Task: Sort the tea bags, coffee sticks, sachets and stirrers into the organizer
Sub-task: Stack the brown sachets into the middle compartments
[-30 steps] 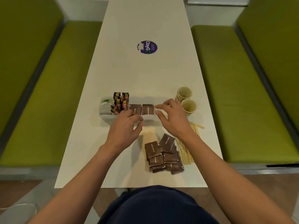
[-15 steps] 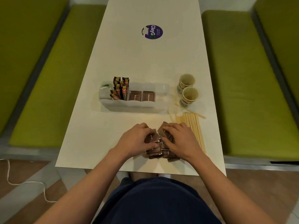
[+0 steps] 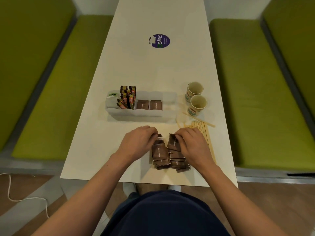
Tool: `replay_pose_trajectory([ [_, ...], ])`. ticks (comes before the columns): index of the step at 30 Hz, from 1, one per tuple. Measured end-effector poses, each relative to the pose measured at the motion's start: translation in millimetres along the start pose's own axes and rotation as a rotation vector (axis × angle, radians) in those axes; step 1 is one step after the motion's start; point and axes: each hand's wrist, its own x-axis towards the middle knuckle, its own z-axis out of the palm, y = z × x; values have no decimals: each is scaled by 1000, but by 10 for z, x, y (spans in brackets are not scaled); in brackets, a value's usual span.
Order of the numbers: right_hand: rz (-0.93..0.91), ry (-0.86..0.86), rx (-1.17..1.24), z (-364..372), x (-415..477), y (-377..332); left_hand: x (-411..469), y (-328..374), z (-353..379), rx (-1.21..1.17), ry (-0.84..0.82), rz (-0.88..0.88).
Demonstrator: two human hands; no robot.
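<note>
While both hands work close to the near edge of the worktop (image 3: 153, 68), I see the brown paper sachets (image 3: 160, 155) heaped between the wrists. The left hand (image 3: 139, 142) has its grip curled, pinching a sachet (image 3: 159, 135) at the pile's far side. The right hand (image 3: 192, 145) has its grip pinched on a tilted one. Flat wooden stirrers (image 3: 203, 132) lie just beside it, towards the right edge. A bare strip separates the pile from the translucent, scalloped organizer (image 3: 141, 114), which holds tea bags (image 3: 110, 99), upright glossy coffee sticks (image 3: 127, 97) and two sachet stacks. Two paper cups (image 3: 197, 103) stand to its right. Beyond, the smooth pale surface carries a round purple sticker (image 3: 159, 41).
</note>
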Motion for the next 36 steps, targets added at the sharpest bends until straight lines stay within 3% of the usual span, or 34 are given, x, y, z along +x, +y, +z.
replay_pose_trajectory([
  [4,33,174,90,-104,15,-45,132,-113,-303,-40,186,30],
  [10,97,173,255,-159,21,-121,536,-340,-833,97,357,-2],
  [22,137,263,350,-243,86,-384,1002,-514,-745,293,61,69],
  [30,142,261,359,-366,490,-507,1082,-547,-674,286,174,55],
  [36,142,218,376,-407,1047,-526,1062,-610,-607,323,120,128],
])
